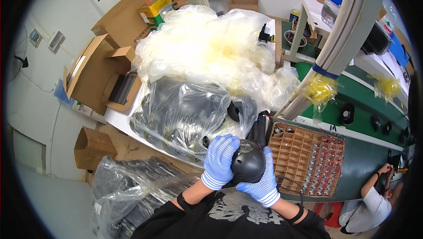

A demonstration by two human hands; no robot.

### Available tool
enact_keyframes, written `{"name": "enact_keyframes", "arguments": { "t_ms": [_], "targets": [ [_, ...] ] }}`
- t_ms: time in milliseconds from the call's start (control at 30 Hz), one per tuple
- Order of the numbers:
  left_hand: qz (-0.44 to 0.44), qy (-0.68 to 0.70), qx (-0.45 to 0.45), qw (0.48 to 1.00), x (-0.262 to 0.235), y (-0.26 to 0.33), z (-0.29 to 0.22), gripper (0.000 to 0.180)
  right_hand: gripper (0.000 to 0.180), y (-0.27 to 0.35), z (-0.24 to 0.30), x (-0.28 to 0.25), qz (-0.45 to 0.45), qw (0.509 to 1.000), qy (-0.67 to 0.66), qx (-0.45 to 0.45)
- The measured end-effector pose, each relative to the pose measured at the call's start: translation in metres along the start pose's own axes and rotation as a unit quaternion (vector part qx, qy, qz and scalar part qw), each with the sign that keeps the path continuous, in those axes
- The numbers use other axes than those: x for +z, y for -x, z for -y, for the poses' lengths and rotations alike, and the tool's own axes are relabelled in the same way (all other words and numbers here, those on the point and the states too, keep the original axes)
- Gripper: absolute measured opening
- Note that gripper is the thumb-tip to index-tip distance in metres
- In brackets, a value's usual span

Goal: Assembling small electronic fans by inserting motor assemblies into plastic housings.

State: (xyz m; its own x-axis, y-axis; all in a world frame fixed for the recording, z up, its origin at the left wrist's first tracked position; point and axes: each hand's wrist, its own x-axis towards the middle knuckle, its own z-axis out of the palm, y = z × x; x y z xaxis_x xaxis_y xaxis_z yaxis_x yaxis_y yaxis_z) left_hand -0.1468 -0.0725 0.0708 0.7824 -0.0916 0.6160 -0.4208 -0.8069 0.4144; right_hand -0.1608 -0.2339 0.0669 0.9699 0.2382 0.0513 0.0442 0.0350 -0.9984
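Observation:
Both of my hands wear blue-and-white striped gloves and clasp a round black plastic shell [248, 163] close to my chest. My left hand [219, 160] wraps its left side, with the fingers spread over the top. My right hand [264, 182] cups its lower right side. Just beyond them lies a clear plastic bag [180, 111] full of similar black parts. To the right sits a cardboard divider tray [304, 155] whose cells hold small parts with red wires.
A large heap of crumpled clear and yellowish plastic film [207, 45] covers the white table. Open cardboard boxes [101, 76] stand at the left. Another bag of black parts [128, 190] lies at the lower left. A green conveyor [365, 120] runs at the right, where another person [374, 199] works.

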Motion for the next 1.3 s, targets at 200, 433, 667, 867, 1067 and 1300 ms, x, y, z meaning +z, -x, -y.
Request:
{"name": "enact_keyframes", "arguments": {
  "t_ms": [200,433,667,867,1067,1300],
  "targets": [
    [0.038,-0.026,0.034,0.998,0.005,0.001,-0.009,0.059,0.101,-0.013,0.012,-0.014,0.001,0.926,0.354,-0.130],
    [0.267,0.332,-0.100,0.899,-0.022,-0.017,0.033,0.101,0.094,-0.022,-0.002,-0.065,0.120,0.989,0.085,-0.001],
    [0.373,0.651,-0.336,0.569,-0.005,0.012,0.025,0.067,0.092,-0.019,-0.001,-0.064,0.228,0.967,-0.110,0.031],
    [0.264,0.645,-0.288,0.657,0.008,0.021,0.024,0.057,0.085,-0.025,0.002,-0.063,0.253,0.960,0.107,-0.056],
    [0.228,0.612,-0.408,0.638,0.015,0.026,0.023,0.052,0.092,-0.016,-0.018,-0.058,0.197,0.972,-0.097,0.086],
    [0.248,0.551,-0.368,0.706,0.003,0.016,0.014,0.046,0.093,-0.009,-0.027,-0.062,0.190,0.956,-0.193,0.114]
  ]
}}
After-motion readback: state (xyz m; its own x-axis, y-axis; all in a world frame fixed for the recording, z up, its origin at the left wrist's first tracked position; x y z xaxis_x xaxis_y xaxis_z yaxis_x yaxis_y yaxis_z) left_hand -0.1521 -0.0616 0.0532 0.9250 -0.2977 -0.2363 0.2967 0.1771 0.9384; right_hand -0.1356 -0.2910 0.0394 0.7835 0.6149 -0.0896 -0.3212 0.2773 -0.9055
